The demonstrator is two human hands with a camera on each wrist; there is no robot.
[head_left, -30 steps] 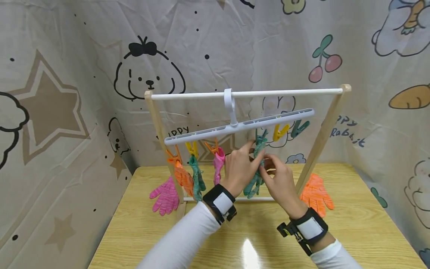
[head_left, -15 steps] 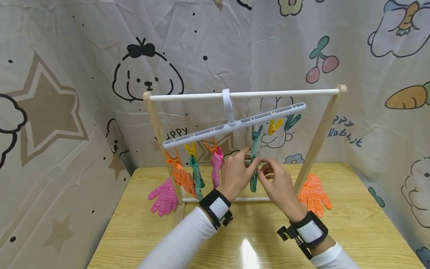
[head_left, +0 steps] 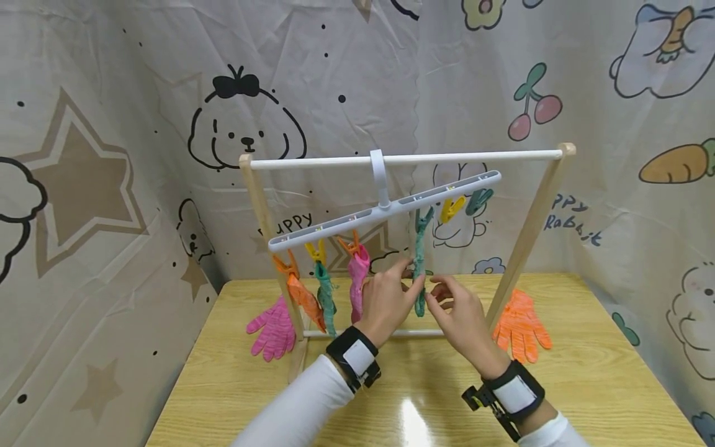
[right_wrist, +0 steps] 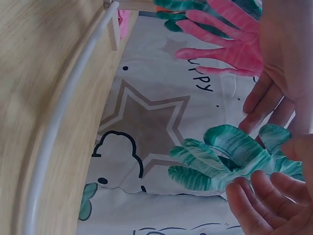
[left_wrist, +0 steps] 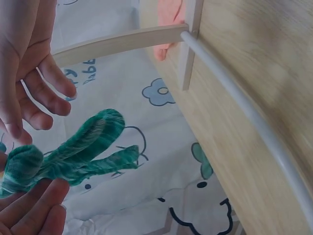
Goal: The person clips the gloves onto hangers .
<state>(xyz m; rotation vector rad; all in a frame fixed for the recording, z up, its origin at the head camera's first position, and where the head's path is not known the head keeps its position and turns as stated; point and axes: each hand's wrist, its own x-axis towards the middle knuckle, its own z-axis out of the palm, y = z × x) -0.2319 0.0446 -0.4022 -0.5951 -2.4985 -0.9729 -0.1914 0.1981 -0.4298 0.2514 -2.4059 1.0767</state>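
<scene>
A green knit glove [head_left: 419, 273] hangs from a green clothespin [head_left: 424, 217] under the light-grey clip hanger [head_left: 385, 211]. My left hand [head_left: 386, 301] holds it lightly, thumb on the near side and fingers behind. Beside it my right hand [head_left: 460, 316] has loosely bent fingers that grip nothing, fingertips right by the glove's edge. In the left wrist view, the glove's fingers [left_wrist: 93, 137] stick out past my left fingertips [left_wrist: 54, 196]. To the left on the hanger are pinned a pink glove [head_left: 358, 273], another green glove [head_left: 326, 292] and an orange glove [head_left: 304, 301].
A wooden rack with a white top bar [head_left: 475, 155] carries the hanger, which tilts up to the right. A yellow clothespin [head_left: 453, 209] and a teal clothespin [head_left: 479, 202] hang without gloves. A pink glove [head_left: 274, 329] and an orange glove [head_left: 521, 326] lie on the table [head_left: 586, 372].
The held green glove has straightened and now hangs narrow, shifted slightly left. Both hands have moved lower along it, my right fingers easing off. The hanger's right end has swung a little left.
</scene>
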